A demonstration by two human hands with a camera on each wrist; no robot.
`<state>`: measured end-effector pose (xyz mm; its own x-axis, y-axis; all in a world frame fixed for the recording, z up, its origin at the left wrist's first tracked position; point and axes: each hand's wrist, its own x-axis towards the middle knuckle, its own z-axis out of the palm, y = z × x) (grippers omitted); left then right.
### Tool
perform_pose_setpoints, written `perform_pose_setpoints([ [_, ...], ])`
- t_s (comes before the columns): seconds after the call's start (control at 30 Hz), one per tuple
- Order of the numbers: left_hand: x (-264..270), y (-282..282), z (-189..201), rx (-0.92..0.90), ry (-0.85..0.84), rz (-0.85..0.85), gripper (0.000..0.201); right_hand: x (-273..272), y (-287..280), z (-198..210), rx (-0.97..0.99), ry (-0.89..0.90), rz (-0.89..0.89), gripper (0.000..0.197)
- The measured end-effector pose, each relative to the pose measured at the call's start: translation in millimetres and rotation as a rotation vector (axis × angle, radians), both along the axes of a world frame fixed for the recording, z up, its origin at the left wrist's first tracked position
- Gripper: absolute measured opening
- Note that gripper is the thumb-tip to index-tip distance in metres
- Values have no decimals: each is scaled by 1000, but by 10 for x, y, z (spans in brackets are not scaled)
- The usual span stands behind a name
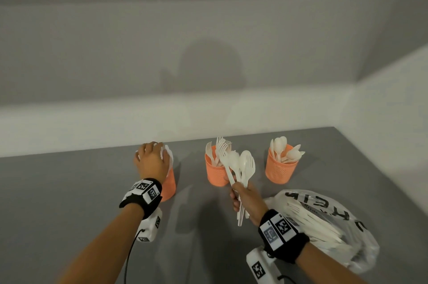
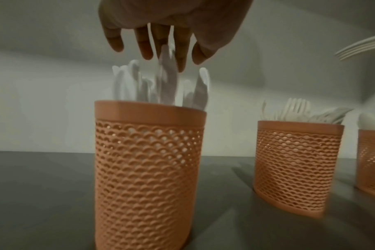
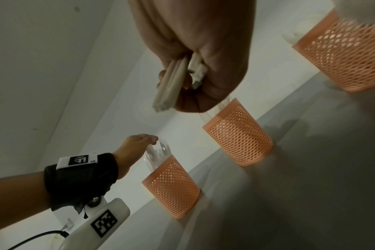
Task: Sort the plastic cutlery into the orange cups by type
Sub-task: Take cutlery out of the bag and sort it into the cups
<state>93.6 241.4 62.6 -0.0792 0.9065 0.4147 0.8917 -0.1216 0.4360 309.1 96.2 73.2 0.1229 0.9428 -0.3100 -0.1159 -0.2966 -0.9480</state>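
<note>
Over the left cup (image 1: 168, 187), the left hand (image 1: 151, 160) seemingly open above knives (image 2: 167, 81); the right hand (image 1: 246, 199) grips mixed cutlery (image 1: 240, 165).

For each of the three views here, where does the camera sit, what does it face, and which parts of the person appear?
Head: looks down on the grey table; both forearms, left hand, right hand gripping a white plastic cutlery bundle.
Left wrist: low, facing the orange mesh knife cup; fingers above.
Right wrist: tilted, under the fist.
Shared: all three show the orange mesh fork cup.
</note>
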Motion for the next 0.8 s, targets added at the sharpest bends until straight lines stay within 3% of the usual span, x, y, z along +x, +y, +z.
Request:
perform_pose_setpoints([
  [0.37, -10, -54, 65, -259, 363, 2, 57, -7, -87, 40, 38, 13, 17, 17],
  [0.43, 28, -75, 143, -237, 263, -11, 63, 13, -107, 49, 44, 17, 12, 20],
  [0.5, 98, -141, 231, -101, 114, -79, 60, 26, -107, 42, 49, 23, -9, 19],
  [0.6, 341, -353, 369, 11, -305, -220, 36, 4, -80, 12, 34, 62, -22, 11],
  [0.7, 682, -689, 432, -343, -736, -343, 21, -93, -83, 9, 18, 110, -3, 12],
  [0.8, 917, -874, 286, -522, -813, -383, 14, -194, -108, 28, 26, 127, 35, 15],
])
